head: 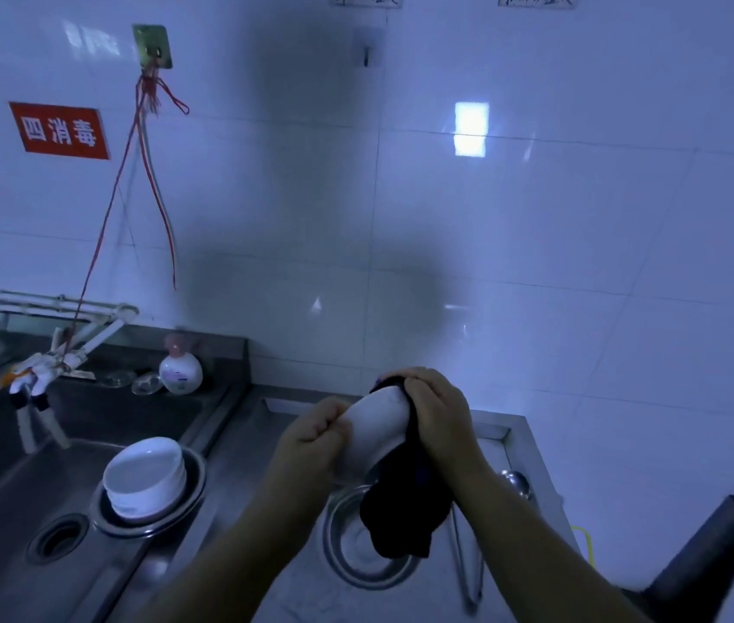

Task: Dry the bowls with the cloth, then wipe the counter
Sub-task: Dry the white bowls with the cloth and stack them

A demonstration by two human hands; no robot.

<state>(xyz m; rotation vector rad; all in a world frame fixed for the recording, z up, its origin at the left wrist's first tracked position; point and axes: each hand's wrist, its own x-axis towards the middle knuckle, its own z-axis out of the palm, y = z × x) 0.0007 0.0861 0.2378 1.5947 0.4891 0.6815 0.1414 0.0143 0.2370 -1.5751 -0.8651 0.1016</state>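
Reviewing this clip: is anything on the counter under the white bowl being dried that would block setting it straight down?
Yes. A metal basin sits on the counter right beneath the white bowl, which the left hand and right hand hold with the dark cloth. A ladle lies just right of the basin.

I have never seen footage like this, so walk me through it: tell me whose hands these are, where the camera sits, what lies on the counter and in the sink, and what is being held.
There is no machine here: a person wears a wide-angle camera on the head, looking forward and down, so the two forearms reaching in are their own. The left hand grips a white bowl by its rim. The right hand presses a dark cloth against the bowl, drying it. Below them, on the steel counter, sits an empty metal basin, with a ladle beside it. To the left, in the sink, a stack of white bowls rests in another metal basin. A soap bottle stands behind the sink.
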